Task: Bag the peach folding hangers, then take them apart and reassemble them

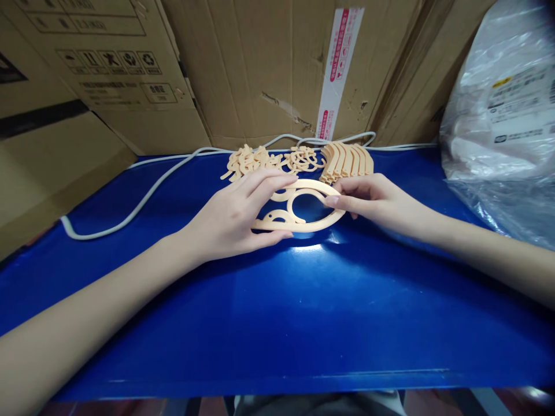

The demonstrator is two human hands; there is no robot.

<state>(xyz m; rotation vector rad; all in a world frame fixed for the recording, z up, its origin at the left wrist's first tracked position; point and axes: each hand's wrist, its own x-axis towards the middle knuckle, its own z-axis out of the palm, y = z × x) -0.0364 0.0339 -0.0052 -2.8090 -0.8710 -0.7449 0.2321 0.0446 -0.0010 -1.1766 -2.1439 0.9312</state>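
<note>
A flat, peach-coloured plastic frame (310, 222) with curved inner pieces is held just above the blue table (277, 323), between both hands. My left hand (243, 216) grips its left side, fingers laid over the top and thumb under the near edge. My right hand (368, 196) pinches the frame's right rim with thumb and fingers closed on it. Behind the frame lie a heap of small loose peach pieces (255, 162) and a stacked row of curved peach pieces (347, 162).
Cardboard boxes (269, 69) wall off the back and left of the table. A white cable (143, 196) runs along the back edge and off to the left. A clear plastic bag (507, 121) with white contents sits at the right.
</note>
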